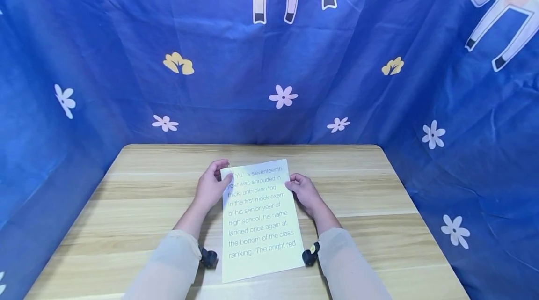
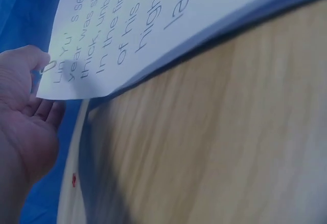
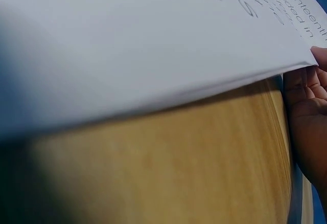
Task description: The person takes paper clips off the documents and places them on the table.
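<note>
A printed paper (image 1: pixel 258 262) with large lines of text is held tilted above the table. Its right edge looks layered in the right wrist view, but I cannot tell the number of sheets. At its upper left corner my left hand (image 1: pixel 211 185) pinches it, thumb on the printed face and the other fingers behind. A small paper clip (image 2: pixel 48 67) sits on that corner by the thumb in the left wrist view. My right hand (image 1: pixel 306 192) grips the upper right edge, thumb in front; its fingers (image 3: pixel 309 83) curl behind the paper.
The wood-grain table (image 1: pixel 358 244) lies beneath the paper. Blue cloth (image 1: pixel 236 103) printed with flowers and animals hangs behind the table and along both sides. Black wrist devices sit at the left cuff (image 1: pixel 181 244) and right cuff (image 1: pixel 334 239), close to the paper's lower part.
</note>
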A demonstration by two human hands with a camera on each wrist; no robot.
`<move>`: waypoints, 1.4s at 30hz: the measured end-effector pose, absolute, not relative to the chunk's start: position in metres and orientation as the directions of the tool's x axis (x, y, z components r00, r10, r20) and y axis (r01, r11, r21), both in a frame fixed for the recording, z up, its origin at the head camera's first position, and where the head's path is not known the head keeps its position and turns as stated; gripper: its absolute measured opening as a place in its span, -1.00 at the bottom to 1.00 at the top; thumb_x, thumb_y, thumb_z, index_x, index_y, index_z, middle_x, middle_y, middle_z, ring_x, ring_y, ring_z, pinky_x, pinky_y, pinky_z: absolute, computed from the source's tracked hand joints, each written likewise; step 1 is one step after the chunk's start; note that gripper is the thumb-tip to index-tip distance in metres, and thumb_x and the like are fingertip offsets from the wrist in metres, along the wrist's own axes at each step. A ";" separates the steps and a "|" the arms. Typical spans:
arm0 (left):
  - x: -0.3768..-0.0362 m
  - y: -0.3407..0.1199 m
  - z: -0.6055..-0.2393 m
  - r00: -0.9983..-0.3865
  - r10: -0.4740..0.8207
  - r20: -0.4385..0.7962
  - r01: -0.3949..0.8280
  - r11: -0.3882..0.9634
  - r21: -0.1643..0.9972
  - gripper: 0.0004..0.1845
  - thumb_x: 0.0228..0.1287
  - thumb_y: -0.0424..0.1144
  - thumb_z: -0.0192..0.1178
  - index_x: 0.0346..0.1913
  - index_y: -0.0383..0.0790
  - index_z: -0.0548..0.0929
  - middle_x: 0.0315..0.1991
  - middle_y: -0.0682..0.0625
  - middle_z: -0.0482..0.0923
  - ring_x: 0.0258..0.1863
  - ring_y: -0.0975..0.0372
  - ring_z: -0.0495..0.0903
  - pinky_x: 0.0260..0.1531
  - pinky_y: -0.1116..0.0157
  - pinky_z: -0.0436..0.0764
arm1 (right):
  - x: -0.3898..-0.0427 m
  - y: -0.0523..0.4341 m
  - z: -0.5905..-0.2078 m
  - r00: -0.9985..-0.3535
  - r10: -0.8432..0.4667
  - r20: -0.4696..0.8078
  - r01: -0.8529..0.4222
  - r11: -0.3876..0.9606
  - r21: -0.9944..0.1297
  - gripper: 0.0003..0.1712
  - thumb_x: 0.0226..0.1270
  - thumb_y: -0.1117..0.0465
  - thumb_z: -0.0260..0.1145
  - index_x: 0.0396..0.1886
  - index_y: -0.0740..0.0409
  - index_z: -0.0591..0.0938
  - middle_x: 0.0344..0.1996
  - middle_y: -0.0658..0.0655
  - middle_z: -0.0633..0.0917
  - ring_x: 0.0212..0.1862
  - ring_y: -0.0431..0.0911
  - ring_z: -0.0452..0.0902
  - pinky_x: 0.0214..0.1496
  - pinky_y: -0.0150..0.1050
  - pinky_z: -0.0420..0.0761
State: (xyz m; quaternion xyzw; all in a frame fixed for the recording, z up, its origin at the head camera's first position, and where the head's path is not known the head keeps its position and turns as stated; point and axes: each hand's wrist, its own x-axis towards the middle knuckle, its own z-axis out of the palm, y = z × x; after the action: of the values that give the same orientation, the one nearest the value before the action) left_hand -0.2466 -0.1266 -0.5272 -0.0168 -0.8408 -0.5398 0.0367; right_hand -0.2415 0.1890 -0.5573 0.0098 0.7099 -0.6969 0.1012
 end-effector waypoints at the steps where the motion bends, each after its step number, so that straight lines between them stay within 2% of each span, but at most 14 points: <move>1: -0.247 -0.126 -0.528 -0.996 -0.014 0.083 0.069 0.424 0.903 -0.42 0.53 -0.26 0.31 0.52 -0.22 0.48 0.41 -0.20 0.62 0.27 -0.09 0.67 0.35 0.01 0.68 | -0.242 0.189 -0.557 -0.979 -0.129 -0.159 0.156 0.028 -0.987 -0.94 0.57 0.33 0.28 -0.11 0.27 0.63 -0.30 -0.03 0.85 -0.25 -0.19 0.76 -0.08 -0.35 0.72; 5: -0.247 -0.123 -0.530 -0.995 -0.027 0.100 0.075 0.469 0.880 -0.45 0.52 -0.23 0.32 0.50 -0.15 0.52 0.28 -0.17 0.70 0.11 0.01 0.70 0.09 0.26 0.68 | -0.242 0.189 -0.558 -0.978 -0.132 -0.163 0.161 0.029 -0.987 -0.94 0.57 0.33 0.29 -0.11 0.27 0.63 -0.31 -0.05 0.85 -0.25 -0.19 0.76 -0.06 -0.34 0.71; 8: -0.247 -0.123 -0.532 -0.994 -0.040 0.103 0.071 0.488 0.870 -0.48 0.51 -0.22 0.33 0.47 -0.10 0.56 0.15 -0.18 0.73 0.04 0.03 0.70 -0.01 0.33 0.63 | -0.242 0.189 -0.558 -0.978 -0.129 -0.162 0.159 0.033 -0.987 -0.93 0.57 0.33 0.29 -0.11 0.28 0.63 -0.31 -0.06 0.85 -0.25 -0.20 0.76 -0.06 -0.33 0.71; 11: -0.247 -0.123 -0.533 -0.994 -0.056 0.098 0.058 0.494 0.868 -0.49 0.49 -0.20 0.34 0.44 -0.06 0.59 0.06 -0.19 0.75 0.02 0.01 0.74 -0.03 0.28 0.65 | -0.242 0.188 -0.558 -0.979 -0.127 -0.162 0.159 0.031 -0.987 -0.94 0.57 0.33 0.29 -0.12 0.27 0.63 -0.32 -0.05 0.84 -0.26 -0.20 0.75 -0.08 -0.33 0.71; 14: -0.246 -0.123 -0.533 -0.994 -0.066 0.091 0.046 0.496 0.867 -0.50 0.49 -0.19 0.36 0.43 -0.06 0.61 0.08 -0.20 0.77 0.03 -0.02 0.77 -0.02 0.25 0.68 | -0.242 0.188 -0.557 -0.978 -0.131 -0.164 0.162 0.026 -0.986 -0.95 0.57 0.34 0.28 -0.12 0.27 0.63 -0.31 -0.05 0.84 -0.26 -0.20 0.76 -0.09 -0.34 0.71; 22: -0.249 -0.122 -0.531 -0.993 -0.070 0.100 0.049 0.522 0.852 -0.49 0.48 -0.19 0.38 0.42 -0.10 0.61 0.02 -0.22 0.77 -0.05 0.01 0.76 -0.13 0.35 0.64 | -0.242 0.189 -0.557 -0.977 -0.141 -0.159 0.160 0.003 -0.987 -0.94 0.57 0.33 0.28 -0.15 0.27 0.60 -0.35 -0.07 0.82 -0.28 -0.21 0.74 -0.13 -0.35 0.71; 31: -0.250 -0.120 -0.528 -0.991 -0.078 0.107 0.051 0.518 0.854 -0.51 0.49 -0.20 0.38 0.42 -0.10 0.63 0.05 -0.25 0.78 -0.02 -0.02 0.77 -0.06 0.28 0.66 | -0.242 0.189 -0.557 -0.977 -0.144 -0.158 0.160 -0.003 -0.987 -0.93 0.57 0.33 0.28 -0.13 0.28 0.59 -0.36 -0.09 0.82 -0.27 -0.21 0.74 -0.12 -0.35 0.72; 42: -0.251 -0.122 -0.527 -0.990 -0.081 0.113 0.055 0.514 0.856 -0.52 0.47 -0.14 0.38 0.38 -0.08 0.66 -0.03 -0.18 0.78 -0.13 0.11 0.70 -0.19 0.41 0.61 | -0.241 0.189 -0.554 -0.977 -0.145 -0.156 0.160 -0.010 -0.987 -0.96 0.59 0.35 0.25 -0.14 0.26 0.61 -0.35 -0.07 0.83 -0.27 -0.20 0.75 -0.11 -0.34 0.72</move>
State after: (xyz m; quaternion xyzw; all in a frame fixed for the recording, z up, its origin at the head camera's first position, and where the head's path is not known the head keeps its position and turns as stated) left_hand -0.2509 -0.1220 -0.5275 0.0073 -0.8675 -0.4927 0.0691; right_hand -0.2411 0.1894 -0.5541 0.0052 0.6952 -0.7107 0.1072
